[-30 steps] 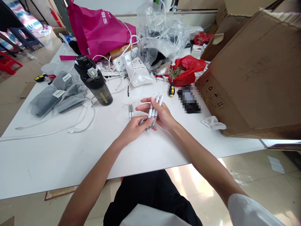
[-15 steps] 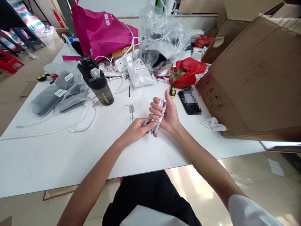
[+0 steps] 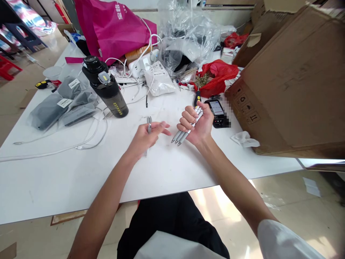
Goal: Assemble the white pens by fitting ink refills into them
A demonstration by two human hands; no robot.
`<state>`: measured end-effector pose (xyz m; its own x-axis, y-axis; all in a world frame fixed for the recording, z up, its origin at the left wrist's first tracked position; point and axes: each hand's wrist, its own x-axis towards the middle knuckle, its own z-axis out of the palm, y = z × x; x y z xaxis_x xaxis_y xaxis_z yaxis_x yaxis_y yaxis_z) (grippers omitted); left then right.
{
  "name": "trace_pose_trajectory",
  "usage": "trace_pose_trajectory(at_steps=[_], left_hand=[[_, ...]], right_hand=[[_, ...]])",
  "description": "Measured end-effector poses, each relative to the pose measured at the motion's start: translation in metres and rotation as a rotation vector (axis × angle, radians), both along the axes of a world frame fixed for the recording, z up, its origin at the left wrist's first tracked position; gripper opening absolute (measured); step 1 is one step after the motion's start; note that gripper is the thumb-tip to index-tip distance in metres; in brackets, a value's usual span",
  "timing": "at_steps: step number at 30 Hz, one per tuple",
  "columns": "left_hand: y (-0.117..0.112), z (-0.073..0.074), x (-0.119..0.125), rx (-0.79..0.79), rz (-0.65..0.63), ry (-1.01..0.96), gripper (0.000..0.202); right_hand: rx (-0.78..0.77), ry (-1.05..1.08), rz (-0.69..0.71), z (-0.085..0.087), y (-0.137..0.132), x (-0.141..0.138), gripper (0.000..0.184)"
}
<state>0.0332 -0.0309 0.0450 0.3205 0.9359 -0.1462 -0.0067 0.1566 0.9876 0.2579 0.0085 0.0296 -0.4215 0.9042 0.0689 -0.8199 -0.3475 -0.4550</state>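
Note:
My right hand (image 3: 201, 122) is closed around a bundle of grey-and-white pens (image 3: 180, 137), held slanted above the table with their metal tips pointing down and left. My left hand (image 3: 147, 136) is over the tabletop with its fingers stretched toward the bundle, apart from it. A shiny, ring-like piece shows on one of its fingers. Beneath that hand lie grey-and-white pens (image 3: 149, 119); their ends show above and below it, and their middles are hidden.
A black bottle (image 3: 109, 91) and bagged dark items (image 3: 50, 111) stand at left among white cables. Behind are a pink bag (image 3: 115, 32), a white plastic parcel (image 3: 161, 81) and a red bag (image 3: 221, 73). A screwdriver (image 3: 198, 98), a phone-like device (image 3: 218, 113) and a large carton (image 3: 291, 82) are at right.
My left hand has left the bundle and moved left over the pens on the table. My right hand has shifted slightly right, still gripping its pens.

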Motion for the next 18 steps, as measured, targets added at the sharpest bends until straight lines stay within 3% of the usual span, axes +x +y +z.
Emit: trace_pose_trajectory(at_steps=[4,8,18], left_hand=[[0.014,0.005,-0.014,0.008,0.218,-0.16,0.055],[0.023,0.01,-0.024,-0.017,0.317,-0.27,0.051],[0.029,0.007,-0.032,-0.062,0.347,-0.372,0.047]], right_hand=[[0.005,0.017,-0.163,-0.004,0.008,0.011,0.056],[0.087,0.103,-0.228,-0.007,0.012,0.021,0.053],[0.063,0.152,-0.274,-0.01,0.021,0.031,0.059]])
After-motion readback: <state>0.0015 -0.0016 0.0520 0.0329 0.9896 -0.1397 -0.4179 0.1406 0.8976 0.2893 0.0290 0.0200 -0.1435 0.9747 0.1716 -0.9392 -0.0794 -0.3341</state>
